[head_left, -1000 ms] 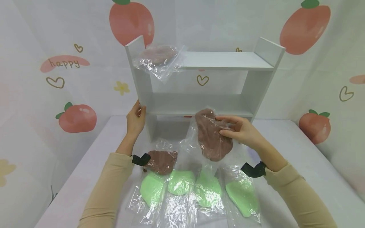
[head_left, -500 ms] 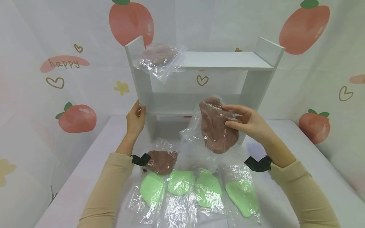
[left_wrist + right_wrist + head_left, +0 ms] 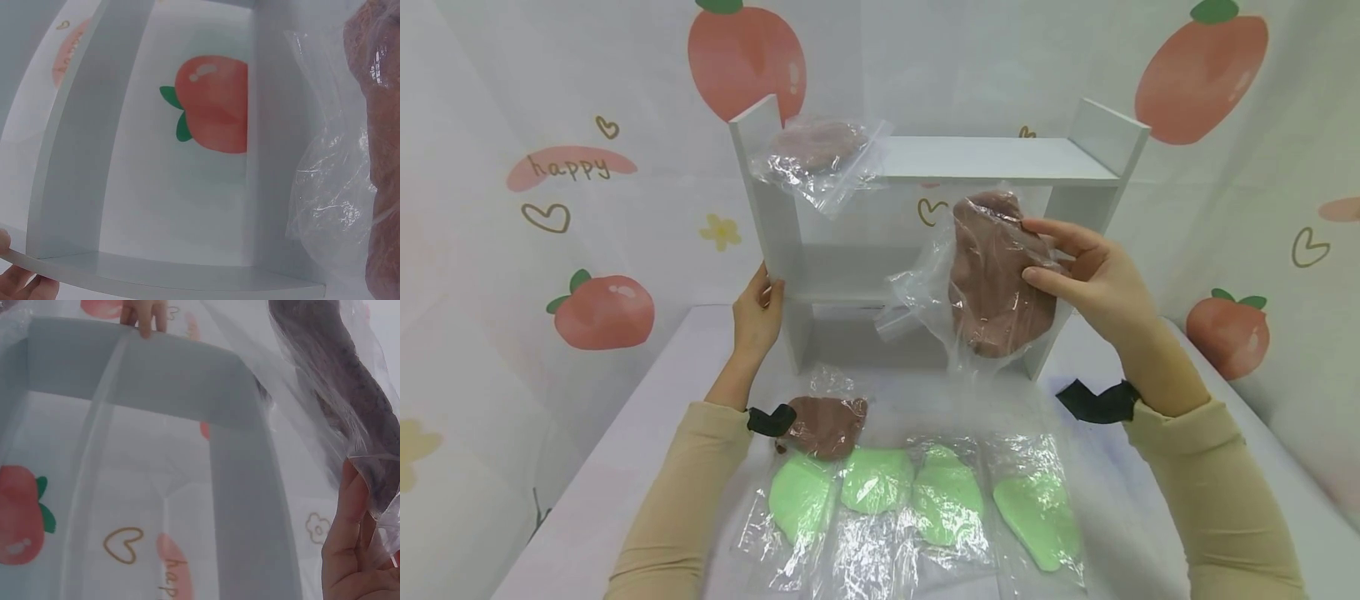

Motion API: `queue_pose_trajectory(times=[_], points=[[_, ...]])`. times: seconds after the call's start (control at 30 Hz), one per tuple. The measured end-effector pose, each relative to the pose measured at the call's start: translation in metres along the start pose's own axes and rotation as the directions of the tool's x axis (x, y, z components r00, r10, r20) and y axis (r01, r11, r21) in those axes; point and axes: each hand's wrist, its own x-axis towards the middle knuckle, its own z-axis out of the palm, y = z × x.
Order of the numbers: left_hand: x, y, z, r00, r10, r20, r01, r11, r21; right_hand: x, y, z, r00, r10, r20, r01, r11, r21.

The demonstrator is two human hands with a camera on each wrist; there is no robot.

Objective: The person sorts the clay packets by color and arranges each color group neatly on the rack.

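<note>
My right hand (image 3: 1097, 279) pinches the right edge of a clear zip bag with a flat brown clay-like slab (image 3: 1000, 283) inside. It holds the bag upright in front of the right half of a white shelf (image 3: 925, 275); in the right wrist view the bagged brown slab (image 3: 337, 369) hangs beside the shelf. My left hand (image 3: 757, 315) grips the shelf's left side panel, its thumb on the near side and its other fingers partly hidden behind. A second bagged brown piece (image 3: 820, 150) lies on the top board at the left.
On the table (image 3: 647, 433) before the shelf lies another bagged brown piece (image 3: 827, 425). Nearer to me are several clear bags with light green pieces, such as the rightmost green piece (image 3: 1039, 521). A fruit-printed cloth backdrop (image 3: 595, 67) stands behind.
My right hand has raised the bagged brown slab from low before the shelf, up and to the right, to just below the top board. The left hand has stayed on the side panel.
</note>
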Motion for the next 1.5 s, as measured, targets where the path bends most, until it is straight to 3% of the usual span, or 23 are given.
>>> queue_pose_trajectory(times=[0.37,0.8,1.03,1.5], points=[[0.000,0.000,0.000,1.000,-0.004,0.003,0.004,1.000,-0.004,0.015,-0.022,0.000,0.990,-0.065,-0.126,0.083,0.986,0.141],[0.000,0.000,-0.001,1.000,-0.003,0.007,0.003,1.000,-0.003,0.037,-0.045,0.000,0.953,-0.161,-0.258,0.224,0.945,0.238],[0.000,-0.001,-0.001,1.000,-0.006,0.009,0.006,1.000,-0.005,0.051,-0.050,0.001,0.938,-0.122,-0.324,0.218,0.936,0.278],[0.001,-0.001,0.000,1.000,0.007,-0.017,-0.007,1.000,-0.005,0.087,-0.047,0.004,0.877,-0.047,-0.478,0.208,0.934,0.289]])
